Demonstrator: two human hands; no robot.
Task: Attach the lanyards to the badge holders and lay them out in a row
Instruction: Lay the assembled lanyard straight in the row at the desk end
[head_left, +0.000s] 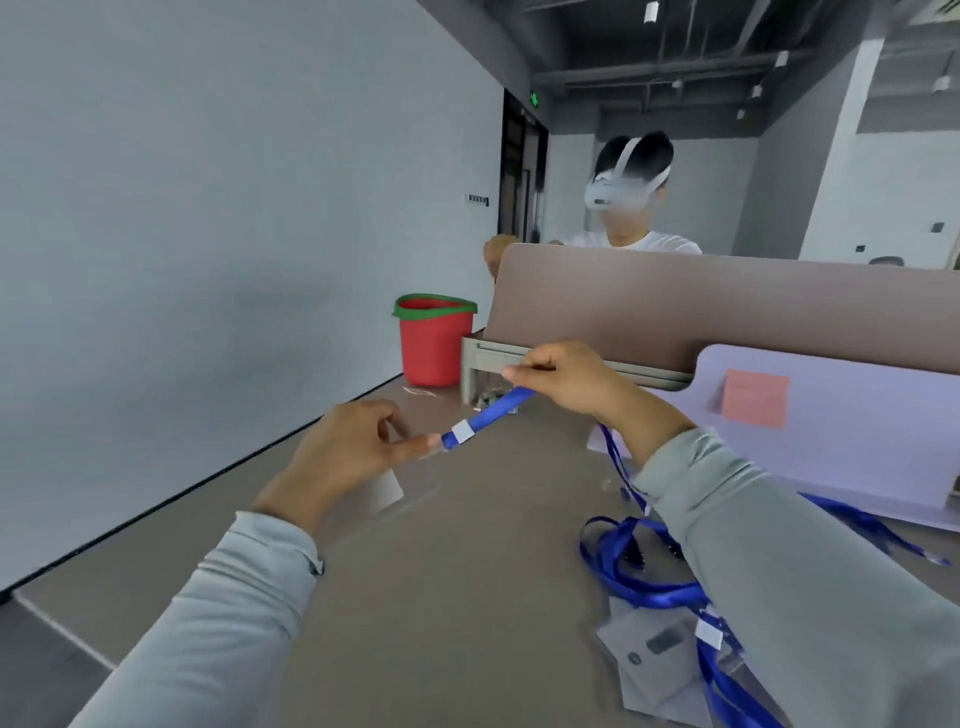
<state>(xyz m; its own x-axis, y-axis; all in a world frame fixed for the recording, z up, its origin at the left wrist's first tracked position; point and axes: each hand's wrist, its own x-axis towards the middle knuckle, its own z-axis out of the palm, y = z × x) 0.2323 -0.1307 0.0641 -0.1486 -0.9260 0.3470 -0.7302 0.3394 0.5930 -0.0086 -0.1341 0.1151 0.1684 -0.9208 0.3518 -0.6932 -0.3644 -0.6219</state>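
left grip (358, 447): pinches low end of blue lanyard (488, 415); clear badge holder (387, 491) just under it.
right grip (566, 379): pinches upper end.
done: no row visible yet.
left: lanyard pile (639, 571) + spare holders (654, 654) on desk (441, 597), below right grip; prob. unattached.

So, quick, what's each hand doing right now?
Left hand: pinches the blue lanyard at its tagged end.
Right hand: pinches the same lanyard farther up.
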